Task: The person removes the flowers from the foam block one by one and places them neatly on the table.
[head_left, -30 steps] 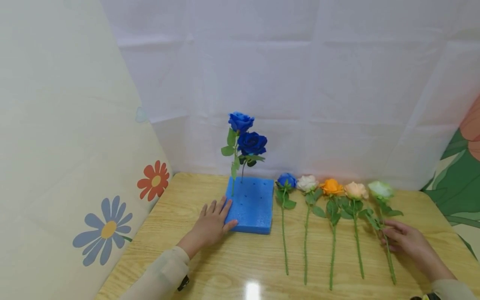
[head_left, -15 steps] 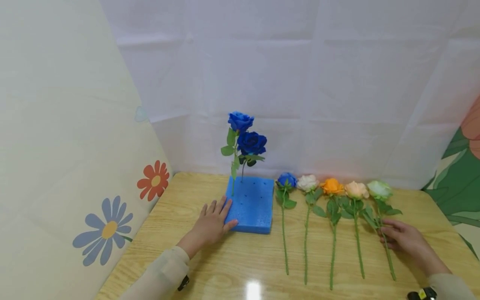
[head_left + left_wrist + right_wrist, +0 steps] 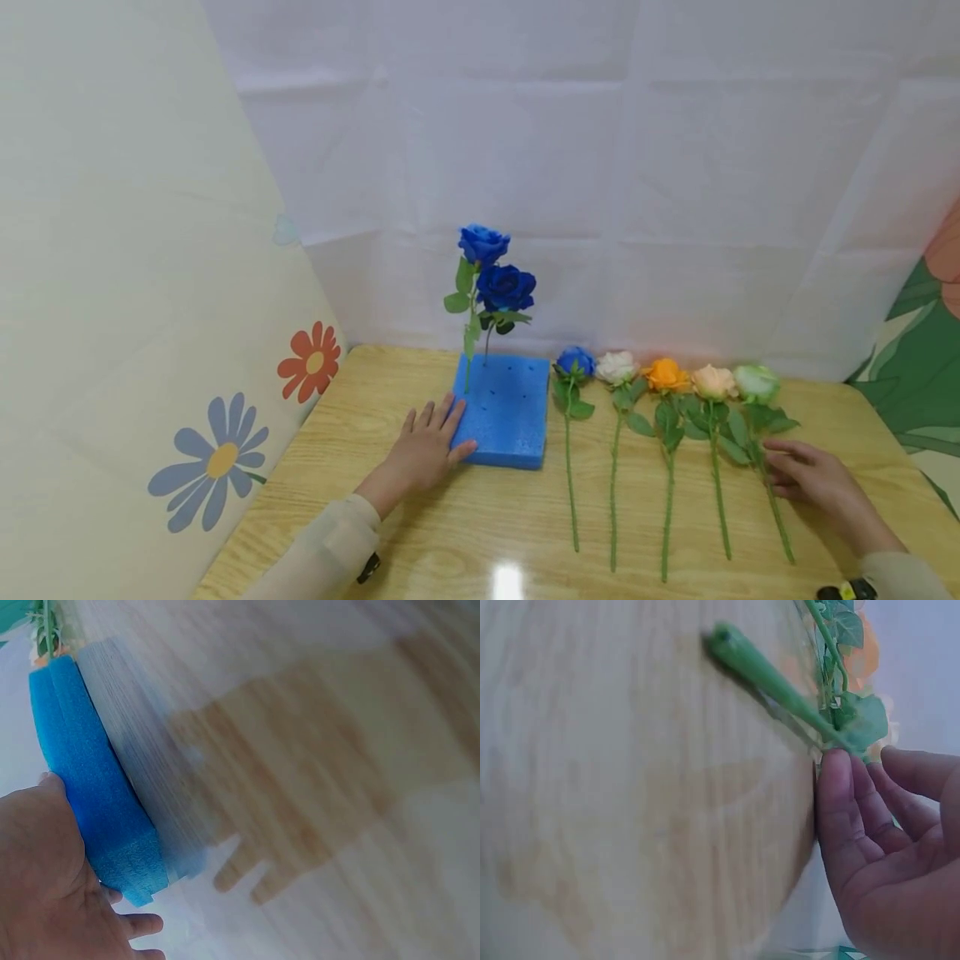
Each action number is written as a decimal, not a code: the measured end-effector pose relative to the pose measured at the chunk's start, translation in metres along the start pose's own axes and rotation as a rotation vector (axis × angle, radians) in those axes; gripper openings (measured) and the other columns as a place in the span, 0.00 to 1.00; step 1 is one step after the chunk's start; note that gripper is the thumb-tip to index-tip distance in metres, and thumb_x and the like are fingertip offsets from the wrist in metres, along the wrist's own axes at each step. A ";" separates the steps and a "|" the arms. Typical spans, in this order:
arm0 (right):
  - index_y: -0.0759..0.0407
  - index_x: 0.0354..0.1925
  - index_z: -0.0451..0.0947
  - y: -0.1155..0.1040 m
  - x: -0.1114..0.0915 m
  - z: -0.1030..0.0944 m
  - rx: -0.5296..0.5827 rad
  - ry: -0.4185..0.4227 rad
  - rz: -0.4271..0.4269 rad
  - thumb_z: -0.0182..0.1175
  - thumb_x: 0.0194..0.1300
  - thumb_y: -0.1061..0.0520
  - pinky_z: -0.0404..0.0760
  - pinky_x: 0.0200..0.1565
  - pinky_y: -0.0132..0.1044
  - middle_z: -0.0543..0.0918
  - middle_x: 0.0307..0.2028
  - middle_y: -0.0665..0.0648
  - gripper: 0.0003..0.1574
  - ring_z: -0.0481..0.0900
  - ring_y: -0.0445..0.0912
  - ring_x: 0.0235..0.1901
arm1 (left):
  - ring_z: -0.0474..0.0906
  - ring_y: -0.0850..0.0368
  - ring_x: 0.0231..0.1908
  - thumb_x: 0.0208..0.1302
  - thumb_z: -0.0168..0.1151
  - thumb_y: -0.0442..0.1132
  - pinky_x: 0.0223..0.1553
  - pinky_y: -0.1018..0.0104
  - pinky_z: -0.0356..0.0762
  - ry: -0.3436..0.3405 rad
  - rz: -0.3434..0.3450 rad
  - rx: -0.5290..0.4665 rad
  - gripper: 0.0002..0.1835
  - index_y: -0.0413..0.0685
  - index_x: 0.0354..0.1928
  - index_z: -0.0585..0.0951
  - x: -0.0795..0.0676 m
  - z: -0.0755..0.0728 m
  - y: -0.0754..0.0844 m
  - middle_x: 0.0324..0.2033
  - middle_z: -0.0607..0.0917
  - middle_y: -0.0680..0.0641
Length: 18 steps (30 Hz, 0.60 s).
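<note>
As pickup seems the step, our right hand (image 3: 816, 482), grip unclear, should pinch the long-stemmed, pale-green rose (image 3: 757, 384); our left hand (image 3: 424, 450) lies spread.

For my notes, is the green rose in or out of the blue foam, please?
Out: the green rose is at the right hand, apart from the foam.

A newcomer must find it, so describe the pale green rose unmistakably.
On the wooden table, right of the blue foam block, five loose roses form a row. The rose at its right end, by the right hand, alone has a pale green bloom; its neighbour is peach.
</note>
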State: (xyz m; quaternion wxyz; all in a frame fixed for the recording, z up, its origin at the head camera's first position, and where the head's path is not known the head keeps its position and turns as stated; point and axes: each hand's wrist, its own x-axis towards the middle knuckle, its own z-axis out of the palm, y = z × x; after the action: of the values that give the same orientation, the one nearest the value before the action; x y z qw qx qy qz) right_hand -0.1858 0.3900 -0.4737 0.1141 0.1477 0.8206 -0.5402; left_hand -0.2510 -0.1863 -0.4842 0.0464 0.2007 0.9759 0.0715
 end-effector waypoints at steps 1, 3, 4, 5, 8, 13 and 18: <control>0.76 0.71 0.60 -0.001 0.000 0.000 0.004 -0.001 -0.001 0.53 0.79 0.50 0.86 0.41 0.37 0.84 0.40 0.44 0.37 0.84 0.37 0.35 | 0.49 0.30 0.76 0.77 0.41 0.66 0.72 0.30 0.46 0.004 0.002 0.000 0.42 0.46 0.81 0.52 0.000 0.000 0.000 0.80 0.48 0.40; 0.78 0.70 0.60 -0.003 -0.002 0.000 0.018 0.003 -0.002 0.53 0.78 0.52 0.87 0.41 0.38 0.85 0.39 0.44 0.36 0.85 0.37 0.34 | 0.50 0.30 0.75 0.77 0.41 0.66 0.72 0.30 0.47 0.014 0.008 0.008 0.42 0.46 0.81 0.52 0.000 0.001 0.000 0.80 0.49 0.39; 0.78 0.70 0.60 -0.005 -0.002 0.000 0.025 0.008 0.000 0.53 0.78 0.52 0.87 0.40 0.38 0.86 0.38 0.44 0.36 0.85 0.38 0.34 | 0.51 0.30 0.75 0.77 0.41 0.66 0.72 0.30 0.48 0.018 0.012 0.010 0.42 0.46 0.81 0.53 -0.001 0.001 0.000 0.80 0.49 0.39; 0.78 0.70 0.61 -0.007 -0.004 0.001 0.026 0.015 -0.002 0.53 0.78 0.52 0.87 0.39 0.38 0.86 0.37 0.44 0.36 0.85 0.38 0.33 | 0.51 0.30 0.75 0.77 0.41 0.66 0.71 0.30 0.48 0.021 0.015 0.013 0.42 0.46 0.81 0.53 -0.001 0.001 0.000 0.80 0.49 0.39; 0.78 0.70 0.60 -0.013 -0.007 0.003 0.018 0.033 -0.027 0.54 0.78 0.51 0.87 0.39 0.37 0.87 0.35 0.45 0.37 0.85 0.38 0.33 | 0.52 0.29 0.75 0.77 0.42 0.65 0.71 0.30 0.49 0.030 0.022 0.006 0.42 0.45 0.80 0.54 -0.002 0.000 0.000 0.80 0.50 0.38; 0.78 0.70 0.60 -0.024 -0.011 0.010 -0.025 0.032 -0.105 0.54 0.78 0.49 0.86 0.41 0.35 0.87 0.41 0.48 0.39 0.85 0.36 0.36 | 0.51 0.29 0.75 0.77 0.42 0.65 0.71 0.30 0.48 0.032 0.022 -0.008 0.42 0.44 0.80 0.54 -0.003 -0.002 0.001 0.79 0.50 0.38; 0.79 0.70 0.60 -0.037 -0.009 0.020 -0.065 0.019 -0.182 0.52 0.80 0.51 0.86 0.44 0.34 0.85 0.50 0.62 0.37 0.84 0.34 0.38 | 0.51 0.29 0.75 0.77 0.42 0.65 0.71 0.30 0.47 0.029 0.016 -0.012 0.42 0.45 0.80 0.54 -0.003 0.000 0.001 0.80 0.50 0.38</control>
State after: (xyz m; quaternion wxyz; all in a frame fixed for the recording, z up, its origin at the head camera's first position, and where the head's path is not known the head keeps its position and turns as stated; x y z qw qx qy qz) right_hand -0.1902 0.3561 -0.4466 0.0616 0.0736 0.8487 -0.5201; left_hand -0.2482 -0.1867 -0.4836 0.0331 0.2073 0.9744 0.0805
